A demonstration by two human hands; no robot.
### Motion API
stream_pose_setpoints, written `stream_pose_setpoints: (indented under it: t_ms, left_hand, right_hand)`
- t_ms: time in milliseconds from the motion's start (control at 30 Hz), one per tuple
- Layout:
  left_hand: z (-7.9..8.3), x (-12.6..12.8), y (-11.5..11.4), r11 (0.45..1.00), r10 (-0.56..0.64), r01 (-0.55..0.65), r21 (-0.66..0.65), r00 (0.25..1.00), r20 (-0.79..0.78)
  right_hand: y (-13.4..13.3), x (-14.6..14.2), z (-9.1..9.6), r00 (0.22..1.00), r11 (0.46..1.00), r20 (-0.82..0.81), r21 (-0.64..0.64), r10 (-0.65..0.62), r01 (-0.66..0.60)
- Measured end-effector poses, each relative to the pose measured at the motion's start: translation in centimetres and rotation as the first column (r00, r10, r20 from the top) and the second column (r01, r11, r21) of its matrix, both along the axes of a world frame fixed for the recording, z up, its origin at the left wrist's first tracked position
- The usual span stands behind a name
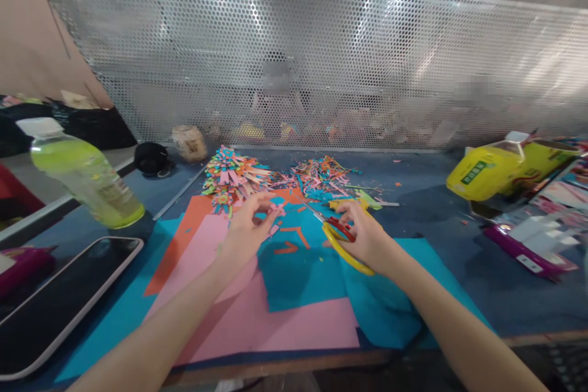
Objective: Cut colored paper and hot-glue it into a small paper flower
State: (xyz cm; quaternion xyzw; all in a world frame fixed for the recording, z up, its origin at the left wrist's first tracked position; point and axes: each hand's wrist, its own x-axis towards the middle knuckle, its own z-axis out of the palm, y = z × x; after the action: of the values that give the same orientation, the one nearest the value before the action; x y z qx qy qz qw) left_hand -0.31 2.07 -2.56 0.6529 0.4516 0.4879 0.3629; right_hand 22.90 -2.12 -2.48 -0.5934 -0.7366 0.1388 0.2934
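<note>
My left hand (250, 223) pinches a small piece of pink paper (277, 211) between thumb and fingertips, above the sheets. In my right hand (362, 229) is a pair of scissors (339, 236) with red and yellow handles, its blades pointing up and left toward the pink piece but apart from it. Under both hands lie a blue paper sheet (303, 288), a pink sheet (239, 331) and an orange sheet (177, 242). A few orange strips (287, 249) rest on the blue sheet. Beyond my left hand stands a heap of fringed colored paper pieces (229, 174).
Thin paper scraps (324, 177) are piled farther back. A green drink bottle (87, 171) and a phone (68, 300) are at left. Yellow bottles (482, 168) and a purple packet of tissues (528, 245) sit at right. A perforated metal panel (294, 30) closes off the back.
</note>
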Motion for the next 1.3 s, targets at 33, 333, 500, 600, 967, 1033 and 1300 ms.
stream_pose_setpoints:
  t_ms: [33, 333, 500, 600, 967, 1033, 1300]
  left_hand:
    - [0.0, 0.0, 0.0, 1.0, 0.01, -0.009, 0.005, 1.0, -0.015]
    - [0.7, -0.5, -1.0, 0.811, 0.177, 0.031, 0.585, 0.939, -0.294]
    - [0.1, -1.0, -1.0, 0.44, 0.075, 0.316, 0.841, 0.92, -0.385]
    - [0.0, -1.1, -0.9, 0.371, 0.077, 0.415, 0.83, 0.877, -0.473]
    - [-0.5, -1.8, -0.4, 0.396, 0.068, 0.433, 0.81, 0.865, -0.496]
    - [-0.4, -2.0, -0.4, 0.436, 0.057, 0.454, 0.777, 0.848, -0.527]
    - [0.6, -2.3, -0.5, 0.398, 0.089, 0.481, 0.781, 0.827, -0.555]
  right_hand:
    - [0.1, 0.1, -0.2, 0.998, 1.0, 0.059, -0.004, -0.016, 0.016]
    - [-0.6, 0.2, 1.3, 0.934, 0.994, 0.339, 0.04, -0.11, 0.102]
    - [0.9, 1.5, 1.0, 0.709, 0.856, 0.491, 0.189, -0.506, 0.481]
    - [1.9, 2.2, 0.0, 0.628, 0.803, 0.575, 0.089, -0.525, 0.589]
    - [2.4, 4.0, 2.0, 0.781, 0.821, 0.258, 0.244, -0.568, 0.517]
    - [2.0, 4.4, 2.6, 0.864, 0.791, 0.142, 0.495, -0.483, 0.36]
    - [0.3, 3.8, 2.9, 0.934, 0.518, 0.292, 0.842, -0.204, -0.15]
